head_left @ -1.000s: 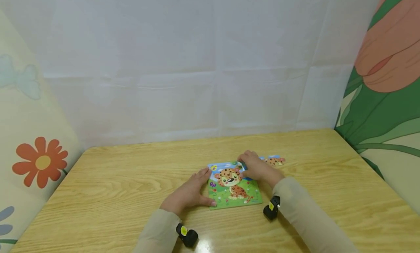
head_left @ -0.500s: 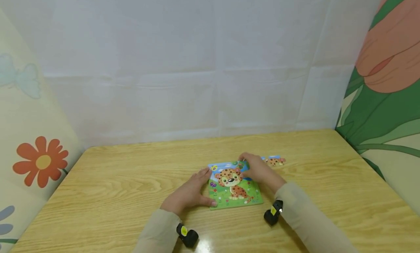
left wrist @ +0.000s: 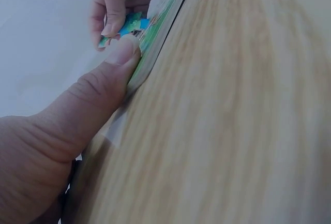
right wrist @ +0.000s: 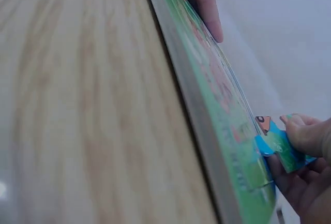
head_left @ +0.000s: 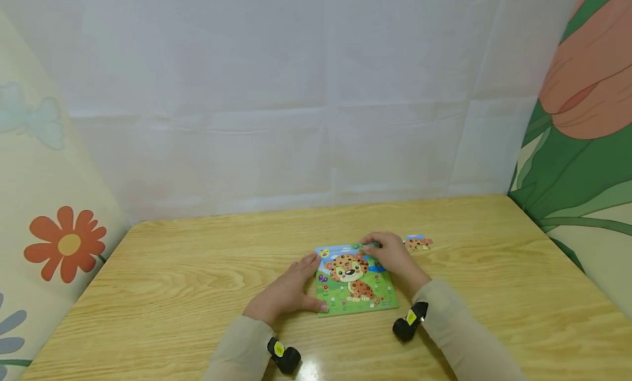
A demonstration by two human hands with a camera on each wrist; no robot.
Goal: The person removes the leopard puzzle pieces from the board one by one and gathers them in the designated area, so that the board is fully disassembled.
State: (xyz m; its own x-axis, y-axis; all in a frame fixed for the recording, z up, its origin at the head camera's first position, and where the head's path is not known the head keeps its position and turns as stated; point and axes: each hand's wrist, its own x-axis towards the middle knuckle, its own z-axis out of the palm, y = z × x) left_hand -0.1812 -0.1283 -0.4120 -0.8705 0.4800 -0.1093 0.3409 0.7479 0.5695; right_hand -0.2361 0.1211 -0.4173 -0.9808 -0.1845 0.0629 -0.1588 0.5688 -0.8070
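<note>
A square puzzle board [head_left: 340, 304] with a cartoon leopard cub on green grass lies flat on the wooden table. My left hand [head_left: 283, 290] spans its left side, thumb on the near left corner, straight fingertips along the edge toward the far corner. Over the upper right part of the picture, my right hand [head_left: 392, 256] pinches a puzzle piece. In the right wrist view this piece [right wrist: 276, 144] is tilted, blue and green with a brown spotted bit, between thumb and fingers close over the board's surface. The left wrist view also shows the piece [left wrist: 133, 25] beyond my left thumb.
More leopard-patterned puzzle pieces [head_left: 418, 242] lie on the table [head_left: 197, 282] just beyond and right of my right hand. A white cloth backdrop [head_left: 276, 150] hangs behind the table, with painted panels [head_left: 587, 194] at the sides.
My right hand has shifted slightly right and nearer, its fingers drawn in around the piece, and covers part of the loose pieces. The left hand stays on the board's left side.
</note>
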